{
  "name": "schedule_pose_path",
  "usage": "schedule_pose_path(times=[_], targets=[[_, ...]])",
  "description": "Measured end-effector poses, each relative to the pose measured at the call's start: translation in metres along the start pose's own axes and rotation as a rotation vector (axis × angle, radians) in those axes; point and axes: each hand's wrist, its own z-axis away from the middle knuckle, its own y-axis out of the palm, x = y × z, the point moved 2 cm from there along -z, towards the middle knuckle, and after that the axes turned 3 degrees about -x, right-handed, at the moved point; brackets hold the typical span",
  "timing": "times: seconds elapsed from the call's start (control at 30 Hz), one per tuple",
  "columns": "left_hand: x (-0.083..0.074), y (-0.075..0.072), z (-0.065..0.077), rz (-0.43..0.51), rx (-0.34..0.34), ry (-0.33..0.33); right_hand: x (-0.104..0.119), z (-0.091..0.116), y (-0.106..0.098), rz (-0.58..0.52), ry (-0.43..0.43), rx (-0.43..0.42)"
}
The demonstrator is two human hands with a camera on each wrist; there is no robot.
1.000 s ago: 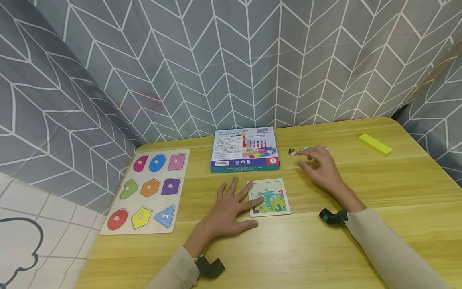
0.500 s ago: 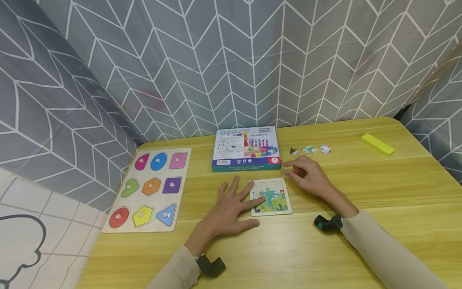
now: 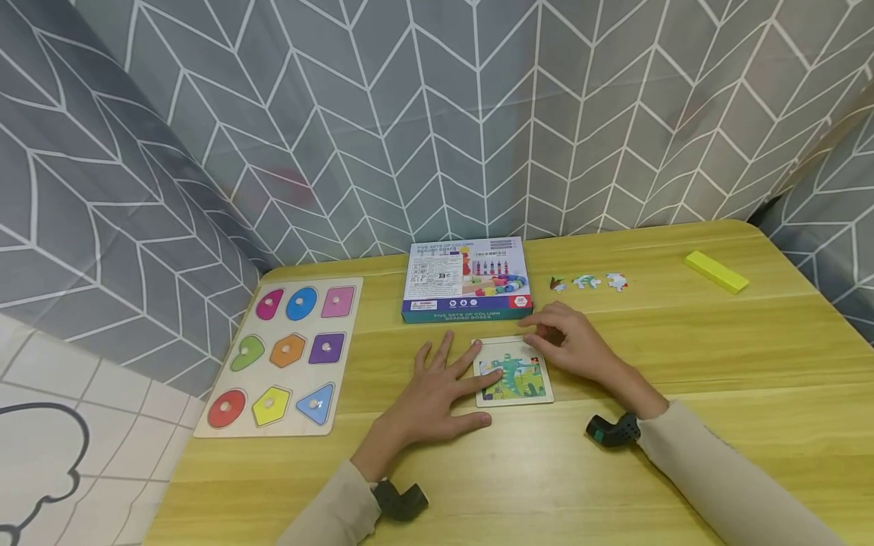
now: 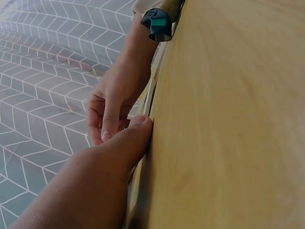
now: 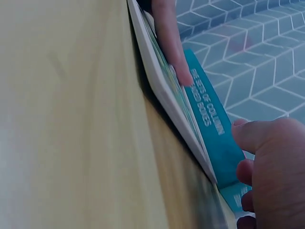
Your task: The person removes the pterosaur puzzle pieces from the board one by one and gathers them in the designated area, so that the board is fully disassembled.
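My left hand (image 3: 430, 394) lies with its fingers spread, two fingertips resting on the left side of a small square jigsaw puzzle (image 3: 514, 387) in a pale frame. A green dinosaur is pictured on it; a strip along its far side is pale. At the puzzle's far right corner hovers my right hand (image 3: 570, 345), fingers loosely bent, with a gap between thumb and forefinger and no piece visible there. In the right wrist view its thumb (image 5: 250, 133) stands apart from the puzzle frame (image 5: 164, 95). Behind the right hand lie three loose puzzle pieces (image 3: 586, 282).
Beyond the puzzle lies a beaded-toy box (image 3: 467, 280). A shape board (image 3: 280, 356) with knobbed colored shapes is at the left. A yellow block (image 3: 717, 271) rests at the far right. Patterned curtains hang behind the wooden table (image 3: 546, 485).
My right hand has come left and nearer, from over the loose pieces to the puzzle's far right corner, uncovering the three pieces. The left hand stays on the puzzle.
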Motion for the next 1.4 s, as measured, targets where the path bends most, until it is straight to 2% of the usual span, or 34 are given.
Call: schedule_pose_path(times=[0.2,0.33,0.47,0.7,0.83,1.4], targets=[[0.0,-0.001,0.0,-0.006,-0.006,0.006,0.012,0.0,0.011,-0.091,0.011,0.071],[0.0,0.0,0.0,-0.004,-0.004,0.01,0.019,0.001,0.019,-0.127,-0.015,0.126],[0.0,0.0,0.0,0.003,0.0,0.012,0.022,0.001,0.024,-0.07,-0.035,0.174],[0.0,0.0,-0.002,0.008,0.01,0.01,0.022,0.003,0.025,0.007,-0.008,0.243],[0.001,0.0,-0.004,0.001,0.007,0.012,0.022,0.003,0.025,0.037,-0.029,0.248],[0.006,0.001,-0.011,-0.014,-0.017,0.034,0.021,0.004,0.027,0.104,-0.026,0.265]])
